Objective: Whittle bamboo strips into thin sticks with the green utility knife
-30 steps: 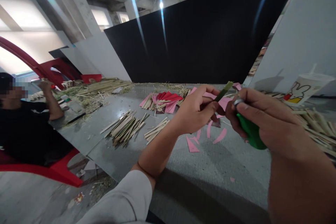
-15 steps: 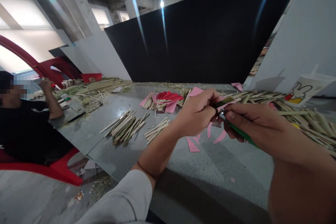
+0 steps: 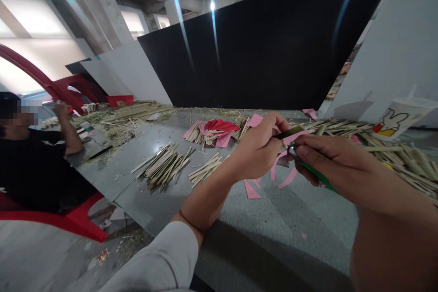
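My left hand [image 3: 257,148] is closed on a flat green bamboo strip [image 3: 290,132], whose free end points to the right. Close beside it, my right hand [image 3: 330,159] grips a green-handled knife [image 3: 318,174] with a metal part near my thumb; its blade is mostly hidden. Cut pink paper pieces [image 3: 252,190] lie on the table under my hands. Further left are a bundle of thin bamboo sticks [image 3: 164,166] and a smaller bundle [image 3: 205,169]. Red folded paper [image 3: 221,125] rests on more sticks and pink paper behind them.
A black board [image 3: 239,54] stands along the back of the grey table [image 3: 273,232]. On the right, a white cup [image 3: 398,121] with a rabbit picture stands among piled bamboo strips [image 3: 404,159]. A person [image 3: 30,164] in black sits at the left by a red chair [image 3: 85,214].
My hands have moved slightly apart, with the knife a little further right of my left fingers. The bamboo strip stays in my left hand.
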A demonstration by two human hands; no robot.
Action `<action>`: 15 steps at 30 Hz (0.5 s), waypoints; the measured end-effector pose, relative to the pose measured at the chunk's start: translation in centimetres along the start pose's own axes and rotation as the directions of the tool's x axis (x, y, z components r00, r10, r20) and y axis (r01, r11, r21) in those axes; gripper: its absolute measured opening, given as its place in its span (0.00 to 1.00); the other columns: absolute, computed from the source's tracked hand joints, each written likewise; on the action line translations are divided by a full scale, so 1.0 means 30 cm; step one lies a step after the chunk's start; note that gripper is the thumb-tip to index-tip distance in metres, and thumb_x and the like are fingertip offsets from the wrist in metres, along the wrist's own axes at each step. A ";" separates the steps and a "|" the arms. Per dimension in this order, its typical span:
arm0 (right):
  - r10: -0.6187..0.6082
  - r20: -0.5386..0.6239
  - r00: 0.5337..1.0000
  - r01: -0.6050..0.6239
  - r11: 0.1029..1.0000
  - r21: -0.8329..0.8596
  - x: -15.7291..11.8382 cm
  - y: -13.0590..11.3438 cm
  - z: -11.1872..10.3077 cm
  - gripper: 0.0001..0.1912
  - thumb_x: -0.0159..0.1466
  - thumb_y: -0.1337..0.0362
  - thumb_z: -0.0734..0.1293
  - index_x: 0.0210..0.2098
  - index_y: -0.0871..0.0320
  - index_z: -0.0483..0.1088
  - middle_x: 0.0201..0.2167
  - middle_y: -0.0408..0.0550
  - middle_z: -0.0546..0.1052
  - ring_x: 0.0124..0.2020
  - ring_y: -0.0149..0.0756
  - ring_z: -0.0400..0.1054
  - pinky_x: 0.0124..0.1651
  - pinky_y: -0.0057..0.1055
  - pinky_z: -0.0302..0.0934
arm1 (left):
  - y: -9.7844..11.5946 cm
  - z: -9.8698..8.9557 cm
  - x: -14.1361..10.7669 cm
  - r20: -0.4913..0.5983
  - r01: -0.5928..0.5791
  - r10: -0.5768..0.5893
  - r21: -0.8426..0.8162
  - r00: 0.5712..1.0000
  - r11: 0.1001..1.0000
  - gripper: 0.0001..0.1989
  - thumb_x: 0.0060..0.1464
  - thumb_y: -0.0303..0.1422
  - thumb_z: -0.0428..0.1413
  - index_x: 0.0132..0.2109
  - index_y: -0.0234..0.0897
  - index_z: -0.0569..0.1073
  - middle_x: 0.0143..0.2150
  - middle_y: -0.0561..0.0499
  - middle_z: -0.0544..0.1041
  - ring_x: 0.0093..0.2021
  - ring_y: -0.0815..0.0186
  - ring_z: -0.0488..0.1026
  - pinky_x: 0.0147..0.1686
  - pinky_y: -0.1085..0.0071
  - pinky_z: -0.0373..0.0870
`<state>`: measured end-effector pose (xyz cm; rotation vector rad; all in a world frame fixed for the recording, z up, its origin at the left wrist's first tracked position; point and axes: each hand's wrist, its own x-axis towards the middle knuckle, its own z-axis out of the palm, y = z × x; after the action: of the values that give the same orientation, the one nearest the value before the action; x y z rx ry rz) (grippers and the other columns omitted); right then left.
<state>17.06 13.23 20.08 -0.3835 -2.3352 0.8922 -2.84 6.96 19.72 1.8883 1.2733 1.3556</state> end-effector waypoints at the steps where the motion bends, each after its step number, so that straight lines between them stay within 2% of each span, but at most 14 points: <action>1: -0.006 -0.010 1.000 0.006 1.000 0.004 0.002 -0.003 0.001 0.31 0.81 0.46 0.61 0.25 0.56 0.68 0.19 0.43 0.69 0.20 0.28 0.61 0.23 0.28 0.56 | 0.001 0.000 -0.001 0.005 -0.009 0.009 0.003 1.000 1.000 0.05 0.63 0.26 0.48 0.43 0.42 0.62 0.36 0.55 0.70 0.35 0.70 0.66 0.38 0.68 0.66; 8: 0.003 -0.036 0.999 -0.002 0.999 0.039 0.009 -0.016 0.003 0.31 0.79 0.43 0.63 0.26 0.56 0.69 0.18 0.44 0.70 0.18 0.28 0.60 0.19 0.27 0.53 | 0.008 -0.006 -0.001 0.044 -0.058 0.057 0.024 0.997 0.998 0.06 0.58 0.24 0.48 0.38 0.41 0.62 0.36 0.54 0.68 0.37 0.69 0.64 0.37 0.68 0.64; 15: 0.036 -0.037 0.999 -0.034 0.997 0.067 0.004 0.011 0.003 0.28 0.79 0.44 0.63 0.30 0.57 0.71 0.19 0.43 0.69 0.19 0.28 0.60 0.20 0.26 0.56 | -0.002 0.002 0.000 0.048 -0.029 0.029 0.001 0.998 1.000 0.06 0.59 0.25 0.49 0.41 0.41 0.63 0.37 0.54 0.71 0.37 0.69 0.68 0.38 0.69 0.68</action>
<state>16.91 13.47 19.86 -0.4118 -2.2640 0.9679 -2.82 6.99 19.65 1.9362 1.2287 1.3165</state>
